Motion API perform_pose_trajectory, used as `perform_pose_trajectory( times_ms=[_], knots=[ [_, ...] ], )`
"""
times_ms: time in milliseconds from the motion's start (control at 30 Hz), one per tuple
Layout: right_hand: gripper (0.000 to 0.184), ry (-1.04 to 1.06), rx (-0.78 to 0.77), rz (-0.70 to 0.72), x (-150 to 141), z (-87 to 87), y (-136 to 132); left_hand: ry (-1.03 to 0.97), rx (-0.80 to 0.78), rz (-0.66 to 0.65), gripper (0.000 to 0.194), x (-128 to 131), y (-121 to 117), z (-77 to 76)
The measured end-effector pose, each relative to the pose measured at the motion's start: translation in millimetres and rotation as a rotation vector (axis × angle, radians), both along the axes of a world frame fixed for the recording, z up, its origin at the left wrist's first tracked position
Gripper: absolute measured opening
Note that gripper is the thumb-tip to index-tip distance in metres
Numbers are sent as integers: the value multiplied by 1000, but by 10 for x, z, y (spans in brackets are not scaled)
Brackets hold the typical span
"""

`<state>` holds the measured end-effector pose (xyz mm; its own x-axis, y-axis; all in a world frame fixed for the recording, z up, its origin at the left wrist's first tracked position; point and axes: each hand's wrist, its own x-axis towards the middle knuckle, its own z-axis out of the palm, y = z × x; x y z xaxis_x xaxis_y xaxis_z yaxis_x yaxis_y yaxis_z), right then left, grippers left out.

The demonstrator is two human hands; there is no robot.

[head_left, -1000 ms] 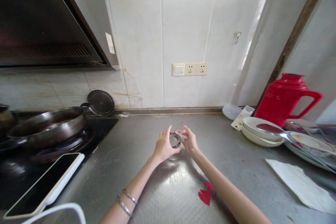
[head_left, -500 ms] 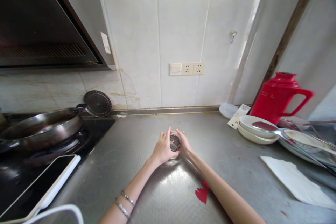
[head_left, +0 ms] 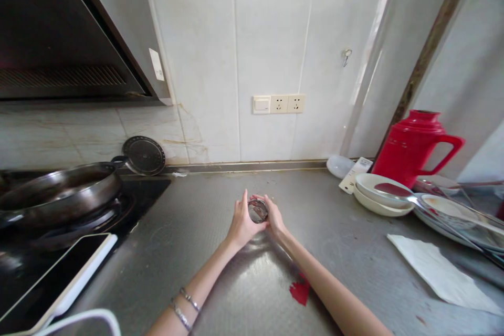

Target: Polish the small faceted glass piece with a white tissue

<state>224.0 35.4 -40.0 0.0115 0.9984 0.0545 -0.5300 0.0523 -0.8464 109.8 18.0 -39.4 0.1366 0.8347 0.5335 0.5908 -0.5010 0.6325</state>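
Both hands are wrapped round a small, round, see-through glass (head_left: 258, 211) just above or on the steel counter (head_left: 189, 252); I cannot tell if its base touches. Its round rim faces up toward me, and its lower part is hidden by fingers. My left hand (head_left: 241, 224) closes on the near left side, index finger pointing up and thumb across the front. From the right, my right hand (head_left: 276, 219) curls round the glass, its fingers partly behind it. A torn red scrap (head_left: 300, 292) lies beside my right forearm.
At left, a steel pan (head_left: 66, 191) sits on the black stove near a phone (head_left: 59, 278) with a white cable. Stacked bowls (head_left: 384, 205), a red thermos (head_left: 411, 149), plates with utensils and a white paper sheet (head_left: 441, 270) occupy the right. A tiled wall stands behind.
The glass has turned slightly within my hands, so its rim shows rounder and wider. Both hands still hold it. The whole view has shifted a little.
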Motion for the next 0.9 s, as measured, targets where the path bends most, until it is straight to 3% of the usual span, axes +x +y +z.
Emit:
perform_pose_trajectory(
  times_ms=[267,433,567,700,800,900],
  knots=[
    [41,97,-85,18,-75,-21,-38,10,-5,31,106,-64,20,21],
    [36,223,-150,69,-93,-14,-52,-152,-36,19,104,-17,-25,5],
    [39,207,-175,52,-14,-21,-8,-214,-145,-164,112,28,-17,-59],
    [39,146,-174,42,108,-2,46,-244,-200,-376,106,3,4,-90],
    [38,133,-173,49,157,24,61,-245,-247,-412,104,-10,5,-69],
    [37,129,-157,32,150,55,53,-248,-262,-342,111,-1,16,-45]
  ],
)
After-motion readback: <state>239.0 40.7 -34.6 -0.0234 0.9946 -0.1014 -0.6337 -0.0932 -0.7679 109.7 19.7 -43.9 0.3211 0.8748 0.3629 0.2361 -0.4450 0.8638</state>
